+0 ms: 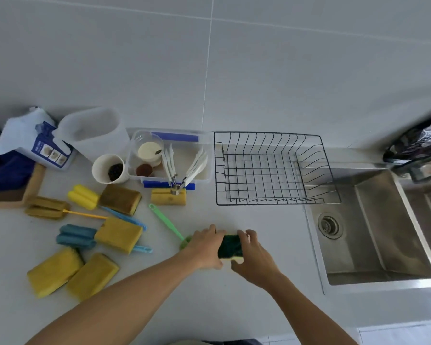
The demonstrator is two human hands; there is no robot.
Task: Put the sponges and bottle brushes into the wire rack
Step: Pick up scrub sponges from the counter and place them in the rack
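At about nine o'clock on the grey countertop (209,302) stands a white paper cup (109,168) with something dark inside. Just to its right, a clear plastic tub (171,155) with blue clips holds a lidded round container, a small brown item and white plastic tongs. Further right, at about one o'clock, the black wire rack (274,168) sits with nothing in it, one corner overhanging the steel sink (376,230).

Loose sponges and bottle brushes lie scattered at eight o'clock — a yellow foam brush (83,196), a blue foam brush (76,236), several yellow sponges (54,270), and a green-handled brush (167,224) whose head lies under the left hand.

At centre, both arms reach forward. The left hand (205,247) and the right hand (253,257) together grip a green-and-yellow scouring sponge (230,246) from opposite sides, fingers curled round its edges — it sits at six o'clock from the rack, well apart from it.
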